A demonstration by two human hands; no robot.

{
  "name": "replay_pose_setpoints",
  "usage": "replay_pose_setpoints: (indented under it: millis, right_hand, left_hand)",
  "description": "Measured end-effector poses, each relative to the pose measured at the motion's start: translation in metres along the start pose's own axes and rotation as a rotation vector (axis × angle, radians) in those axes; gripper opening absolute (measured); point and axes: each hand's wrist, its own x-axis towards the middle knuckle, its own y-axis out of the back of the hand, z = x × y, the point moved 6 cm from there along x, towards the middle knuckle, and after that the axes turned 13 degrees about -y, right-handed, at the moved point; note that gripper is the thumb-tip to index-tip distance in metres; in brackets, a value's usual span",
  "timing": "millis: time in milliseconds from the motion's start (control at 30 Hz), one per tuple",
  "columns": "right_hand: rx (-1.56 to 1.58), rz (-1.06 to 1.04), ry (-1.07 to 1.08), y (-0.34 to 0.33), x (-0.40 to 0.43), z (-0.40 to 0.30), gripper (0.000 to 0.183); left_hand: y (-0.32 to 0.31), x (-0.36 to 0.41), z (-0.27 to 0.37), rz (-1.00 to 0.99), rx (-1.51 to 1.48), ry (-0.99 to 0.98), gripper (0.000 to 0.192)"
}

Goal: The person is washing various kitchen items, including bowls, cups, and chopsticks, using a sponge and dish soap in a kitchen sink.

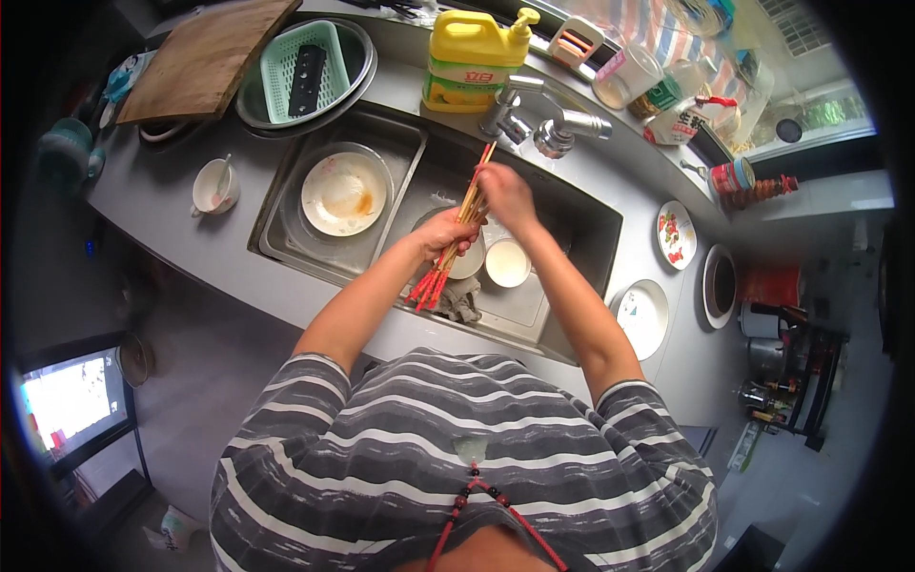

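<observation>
A bundle of wooden chopsticks (470,206) with red ends slants over the right sink basin (587,214). My left hand (449,234) grips it around its lower middle, and the lower red ends fan out below the fist. Higher up, my right hand (506,194) is curled against the chopsticks, slightly blurred, its fingertips partly hidden. Beneath the hands lie a round bowl (468,264), mostly covered by the left hand, and a small white bowl (507,263). A crumpled grey cloth (461,300) rests at the basin's near side.
In the left basin (275,239) a stained plate (343,193) sits on a larger clear dish. A chrome tap (572,129) and a yellow detergent bottle (468,64) stand behind. On the counter are a mug (215,187), a cutting board (207,57), a green basket (279,71) and a white bowl (643,322).
</observation>
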Motion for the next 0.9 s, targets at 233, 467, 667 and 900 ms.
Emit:
replay_pose_setpoints:
  millis: [233, 467, 667, 900]
  right_hand:
    - [0.574, -0.289, -0.616, 0.016, 0.026, 0.035, 0.025]
    - [0.611, -0.352, -0.765, 0.020, 0.020, 0.052, 0.025]
    - [0.804, 0.166, -0.845, 0.085, 0.011, 0.097, 0.018]
    - [0.130, 0.268, 0.013, 0.056, -0.063, -0.007, 0.018]
  left_hand:
    - [-0.024, 0.002, 0.014, -0.185, -0.062, 0.003, 0.029]
    - [-0.024, -0.005, 0.005, -0.240, 0.138, 0.050, 0.033]
    - [-0.010, -0.018, 0.005, -0.225, 0.017, 0.088, 0.026]
    - [0.020, 0.016, 0.006, 0.114, -0.259, -0.047, 0.034]
